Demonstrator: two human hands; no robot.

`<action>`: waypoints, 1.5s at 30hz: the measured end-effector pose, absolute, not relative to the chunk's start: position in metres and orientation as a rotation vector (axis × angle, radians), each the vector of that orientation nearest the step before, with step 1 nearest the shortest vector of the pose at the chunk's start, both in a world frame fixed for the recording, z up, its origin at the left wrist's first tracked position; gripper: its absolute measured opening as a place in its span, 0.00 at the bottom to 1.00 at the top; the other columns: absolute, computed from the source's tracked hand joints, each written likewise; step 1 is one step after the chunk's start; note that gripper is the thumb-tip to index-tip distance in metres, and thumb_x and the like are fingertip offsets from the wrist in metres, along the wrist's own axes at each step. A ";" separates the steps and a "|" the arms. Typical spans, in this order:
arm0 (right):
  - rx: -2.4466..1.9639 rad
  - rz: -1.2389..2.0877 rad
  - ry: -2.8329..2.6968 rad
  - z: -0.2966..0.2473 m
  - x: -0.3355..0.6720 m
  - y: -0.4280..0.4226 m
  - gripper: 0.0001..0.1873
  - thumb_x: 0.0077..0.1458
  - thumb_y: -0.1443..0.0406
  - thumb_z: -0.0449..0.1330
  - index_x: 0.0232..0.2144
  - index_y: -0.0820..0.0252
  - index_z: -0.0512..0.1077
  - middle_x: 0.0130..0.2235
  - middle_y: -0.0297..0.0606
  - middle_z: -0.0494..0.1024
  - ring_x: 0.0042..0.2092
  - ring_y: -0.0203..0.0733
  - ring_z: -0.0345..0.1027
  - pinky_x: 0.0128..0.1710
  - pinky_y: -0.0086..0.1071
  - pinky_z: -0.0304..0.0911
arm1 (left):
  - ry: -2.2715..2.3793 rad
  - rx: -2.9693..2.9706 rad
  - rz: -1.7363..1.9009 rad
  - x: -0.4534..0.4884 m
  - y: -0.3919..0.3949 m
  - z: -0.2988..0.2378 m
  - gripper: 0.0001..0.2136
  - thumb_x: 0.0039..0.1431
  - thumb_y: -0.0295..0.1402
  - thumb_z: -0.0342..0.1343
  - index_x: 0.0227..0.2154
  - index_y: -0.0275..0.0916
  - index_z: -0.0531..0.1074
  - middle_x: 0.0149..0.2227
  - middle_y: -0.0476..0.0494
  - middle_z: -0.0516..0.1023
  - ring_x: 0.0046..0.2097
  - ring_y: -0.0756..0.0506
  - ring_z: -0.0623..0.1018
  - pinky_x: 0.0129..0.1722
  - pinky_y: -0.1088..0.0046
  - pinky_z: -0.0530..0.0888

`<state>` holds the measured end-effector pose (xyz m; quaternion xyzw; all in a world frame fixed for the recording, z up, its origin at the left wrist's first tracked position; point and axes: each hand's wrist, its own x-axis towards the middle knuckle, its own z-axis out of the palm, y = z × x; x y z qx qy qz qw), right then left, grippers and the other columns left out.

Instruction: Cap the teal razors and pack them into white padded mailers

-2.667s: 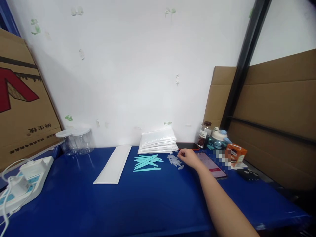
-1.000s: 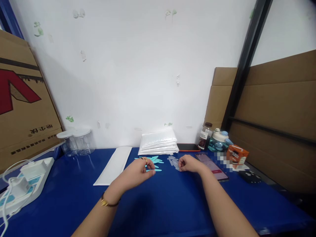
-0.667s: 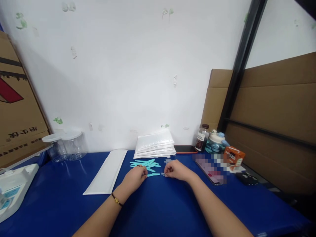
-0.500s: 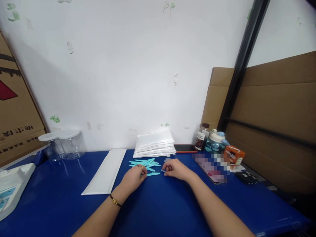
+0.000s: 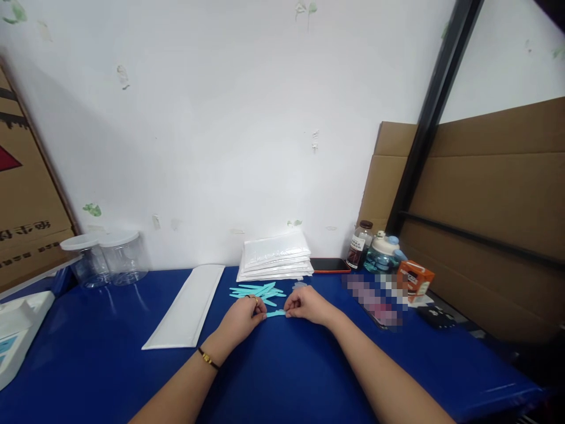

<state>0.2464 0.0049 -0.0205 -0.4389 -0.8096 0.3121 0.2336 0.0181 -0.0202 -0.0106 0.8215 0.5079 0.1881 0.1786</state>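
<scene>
My left hand (image 5: 249,312) is closed, its thumb and fingertips pinching the left end of a slim teal eyebrow razor (image 5: 276,314). My right hand (image 5: 304,303) is closed too, its fingertips meeting at the razor's right end; the small translucent cap seen in them earlier is mostly hidden now. The razor lies level between both hands, just over the table. Behind my left fingers spreads a loose pile of several more teal razors (image 5: 258,290). A few translucent caps (image 5: 299,284) lie just beyond my right knuckles.
On the blue table (image 5: 282,377) stand a stack of white padded envelopes (image 5: 276,256), a single envelope (image 5: 188,309) and two clear jars (image 5: 126,259). A phone (image 5: 331,265), a brown-capped bottle (image 5: 358,246), a blue bottle (image 5: 382,256) and an orange box (image 5: 414,280) sit right. A white tray-like object (image 5: 26,324) is left.
My right hand has moved left and slightly down, bringing the translucent cap to the razor's right end. My left hand keeps its pinch on the razor. The view has shifted slightly.
</scene>
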 end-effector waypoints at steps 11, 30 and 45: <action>-1.294 0.638 -2.064 0.007 0.284 0.003 0.08 0.48 0.65 0.57 0.28 0.61 0.76 0.26 0.36 0.76 0.25 0.35 0.67 0.25 0.26 0.59 | 1.455 2.417 0.529 0.014 -0.014 -0.021 0.14 0.58 0.37 0.46 0.45 0.43 0.69 0.40 0.44 0.71 0.38 0.47 0.72 0.39 0.73 0.67; -1.435 0.464 -2.295 -0.010 0.282 0.008 0.04 0.43 0.71 0.57 0.22 0.60 0.70 0.25 0.33 0.74 0.27 0.35 0.64 0.25 0.26 0.54 | 1.644 2.520 0.493 0.017 -0.017 -0.015 0.08 0.58 0.35 0.48 0.33 0.40 0.71 0.39 0.44 0.70 0.41 0.45 0.71 0.39 0.72 0.66; -1.186 0.822 -2.173 -0.017 0.258 0.005 0.06 0.53 0.64 0.56 0.32 0.61 0.71 0.27 0.33 0.71 0.27 0.33 0.65 0.26 0.25 0.59 | 1.730 2.478 0.371 0.008 -0.017 -0.005 0.05 0.54 0.35 0.54 0.32 0.43 0.73 0.39 0.46 0.73 0.45 0.43 0.70 0.41 0.69 0.62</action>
